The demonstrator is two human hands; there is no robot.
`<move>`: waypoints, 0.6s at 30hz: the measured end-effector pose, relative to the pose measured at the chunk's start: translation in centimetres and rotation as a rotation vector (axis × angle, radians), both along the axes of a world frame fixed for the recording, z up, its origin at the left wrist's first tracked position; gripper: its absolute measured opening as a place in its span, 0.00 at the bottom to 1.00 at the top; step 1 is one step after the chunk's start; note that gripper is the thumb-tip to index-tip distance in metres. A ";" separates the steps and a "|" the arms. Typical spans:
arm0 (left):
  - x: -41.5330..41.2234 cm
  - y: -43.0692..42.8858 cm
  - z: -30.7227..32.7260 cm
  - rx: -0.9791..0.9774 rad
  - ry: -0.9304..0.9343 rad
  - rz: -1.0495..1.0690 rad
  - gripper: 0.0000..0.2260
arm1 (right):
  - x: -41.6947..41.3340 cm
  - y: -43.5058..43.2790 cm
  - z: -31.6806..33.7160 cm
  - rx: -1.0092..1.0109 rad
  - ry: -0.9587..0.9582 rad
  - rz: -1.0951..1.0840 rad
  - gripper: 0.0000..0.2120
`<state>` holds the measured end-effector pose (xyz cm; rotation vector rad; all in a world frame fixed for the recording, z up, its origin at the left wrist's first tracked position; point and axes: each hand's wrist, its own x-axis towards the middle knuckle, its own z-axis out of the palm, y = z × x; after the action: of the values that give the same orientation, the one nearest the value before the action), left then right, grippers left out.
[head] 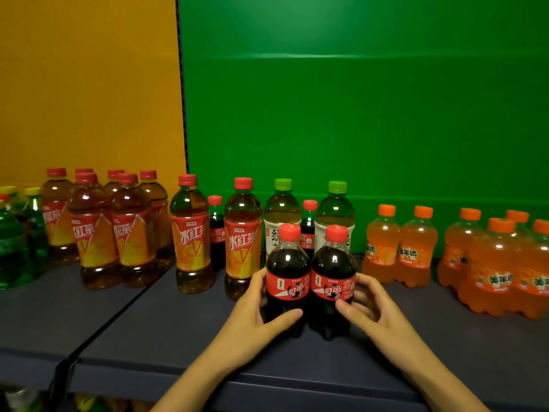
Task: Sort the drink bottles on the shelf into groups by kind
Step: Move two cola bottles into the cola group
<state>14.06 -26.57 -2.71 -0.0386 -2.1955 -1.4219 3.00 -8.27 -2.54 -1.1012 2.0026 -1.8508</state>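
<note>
Forearms enter from the bottom edge. The left hand (258,313) is wrapped round the left cola bottle (286,281), thumb laid across its front below the label. The right hand (371,310) is wrapped likewise round the right cola bottle (332,281), so each hand is closed on one bottle.

The two bottles are held upright, side by side and touching, labels forward, at the middle front of the shelf (178,322). Whether the bases rest on the surface or are just lifted cannot be told. Judgement: the pair is handled as one unit so that a cola group is started in the free front strip.

Directly behind, the middle row is seen to be mixed: two iced red tea bottles (191,233), two green tea bottles (282,212), and two further small cola bottles (216,233) tucked between them. These are judged the unsorted remainder. The tucked colas can be reached only past taller neighbours.

Outward, grouping is already evident. An iced red tea cluster (92,230) is stood at left before the yellow panel (89,84). Green soda bottles (12,242) are set at the far left edge. Orange soda bottles (490,263) are massed at right before the green panel (356,114). The sort is judged partly done.
</note>
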 end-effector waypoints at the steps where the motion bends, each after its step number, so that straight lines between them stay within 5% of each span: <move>1: 0.3 0.0 0.1 0.003 0.014 0.028 0.28 | 0.1 0.1 0.1 -0.031 0.001 -0.037 0.17; 4: 1.2 -0.6 1.6 0.024 0.166 0.180 0.20 | -0.4 0.1 1.1 -0.169 0.103 -0.209 0.08; 9: 0.0 -1.9 8.1 -0.043 0.333 0.217 0.08 | -3.0 -1.2 5.8 -0.238 0.246 -0.291 0.08; 18: -6.0 -1.0 12.0 -0.212 0.029 0.244 0.34 | -5.9 -4.8 8.9 -0.047 0.137 -0.214 0.24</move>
<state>8.01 -27.58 9.24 0.1293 -2.2308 -1.0481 -2.94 -13.03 6.40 -1.0909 2.2437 -1.9831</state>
